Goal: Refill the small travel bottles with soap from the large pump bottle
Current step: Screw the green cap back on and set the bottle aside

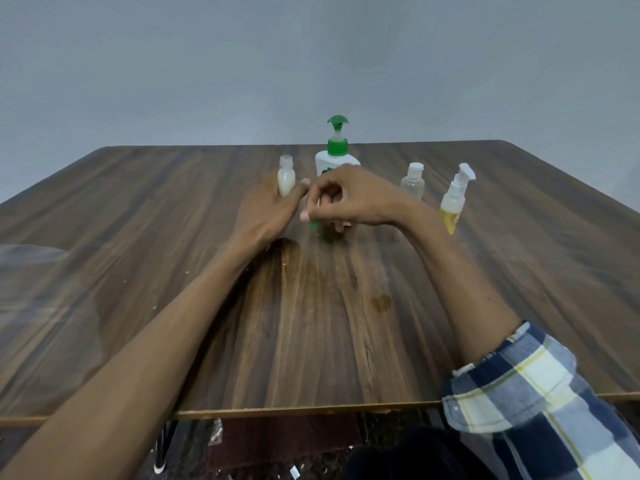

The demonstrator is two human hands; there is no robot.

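White-filled cylindrical travel bottle (pixel 286 180) gripped by left hand (pixel 268 209); right hand (pixel 349 199) pinches a green cap (pixel 315 221).

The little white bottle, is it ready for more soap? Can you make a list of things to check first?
1. Little white bottle has its cap off: ok.
2. It stands upright: ok.
3. Left hand holds it steady: ok.
4. Big pump bottle close behind the hands: ok.
5. Right hand free to pump: not ok, it pinches something small and green.
6. Room left inside the bottle: cannot tell.
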